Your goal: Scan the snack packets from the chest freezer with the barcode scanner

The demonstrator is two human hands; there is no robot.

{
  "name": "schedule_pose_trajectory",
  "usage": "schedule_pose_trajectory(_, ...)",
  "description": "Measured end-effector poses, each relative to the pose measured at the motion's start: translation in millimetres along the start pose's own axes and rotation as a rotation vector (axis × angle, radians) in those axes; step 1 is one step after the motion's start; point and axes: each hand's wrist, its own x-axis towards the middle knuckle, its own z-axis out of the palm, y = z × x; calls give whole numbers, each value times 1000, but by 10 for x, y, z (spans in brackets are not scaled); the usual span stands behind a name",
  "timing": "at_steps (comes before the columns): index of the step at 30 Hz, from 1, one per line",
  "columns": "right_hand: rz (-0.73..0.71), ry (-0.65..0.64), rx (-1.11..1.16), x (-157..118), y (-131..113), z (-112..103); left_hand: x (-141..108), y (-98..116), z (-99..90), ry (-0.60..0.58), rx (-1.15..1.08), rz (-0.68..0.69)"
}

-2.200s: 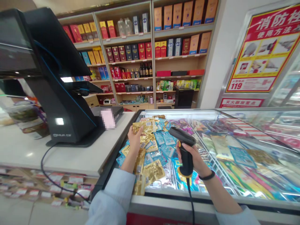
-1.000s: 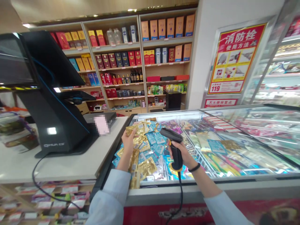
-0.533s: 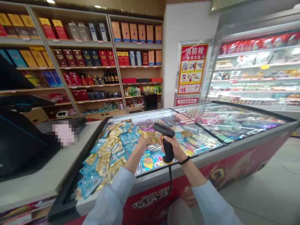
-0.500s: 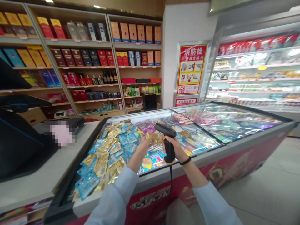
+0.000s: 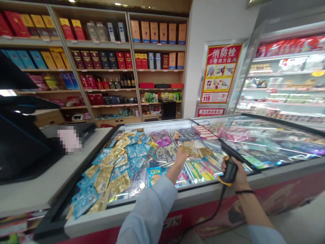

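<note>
My left hand reaches over the chest freezer and holds a gold foil packet by its edge. My right hand grips a black barcode scanner with a yellow ring at its base, to the right of the packet and apart from it. Below both hands lie gold, blue and purple sachets in heaps. The scanner's window is turned away from me and hidden.
The scanner's black cable hangs down the freezer's red front. A white checkout counter with a dark terminal stands at left. Wooden shelves of boxed liquor line the back, and a lit display fridge stands at right.
My view has swung right. The hands, close together half a second ago, have moved apart: the scanner has gone right, away from the gold packet, which stays in my left hand.
</note>
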Motion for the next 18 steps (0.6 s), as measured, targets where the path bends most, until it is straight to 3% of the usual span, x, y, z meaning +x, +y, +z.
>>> schedule_pose_trajectory(4, -17, 81, 22, 108, 42, -122, 32, -39, -22, -21, 179, 114)
schedule_pose_trajectory(8, 55, 129, 20, 144, 43, -101, -41, -9, -17, -84, 478, 223)
schedule_pose_trajectory(14, 140, 179, -33, 205, 63, -83, -181, 17, -53, -40, 845, 326)
schedule_pose_trajectory(18, 224, 232, 20, 247, 78, -91, -226, 3, -70, -91, 1007, 361)
